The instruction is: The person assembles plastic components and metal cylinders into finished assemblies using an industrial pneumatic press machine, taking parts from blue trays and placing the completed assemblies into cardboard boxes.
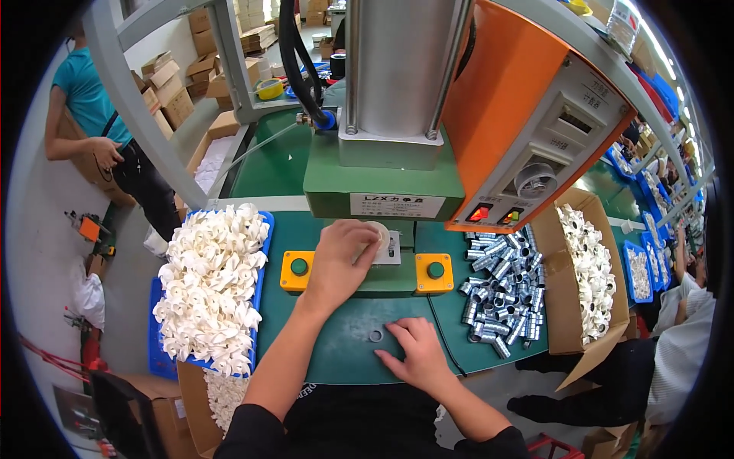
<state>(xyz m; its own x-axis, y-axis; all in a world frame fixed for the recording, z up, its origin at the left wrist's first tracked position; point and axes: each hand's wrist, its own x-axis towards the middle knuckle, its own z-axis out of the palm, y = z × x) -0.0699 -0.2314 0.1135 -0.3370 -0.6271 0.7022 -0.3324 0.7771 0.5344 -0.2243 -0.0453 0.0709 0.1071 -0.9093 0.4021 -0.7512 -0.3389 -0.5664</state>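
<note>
My left hand [339,264] reaches forward under the green press [382,176] and holds a white plastic part [378,233] at the press base between two orange boxes with green buttons [298,269]. My right hand [417,352] lies flat on the green bench top, its fingers beside a small metal ring [375,335]. A pile of short metal sleeves [501,294] lies to the right of that hand. A blue tray [264,252] heaped with white plastic parts [210,287] stands to the left.
A cardboard box [558,306] of white parts stands at the right. An orange control box [527,115] hangs over the bench. A person in a teal shirt [84,92] stands at the far left. Other workers sit at the right edge. Cartons are stacked at the back.
</note>
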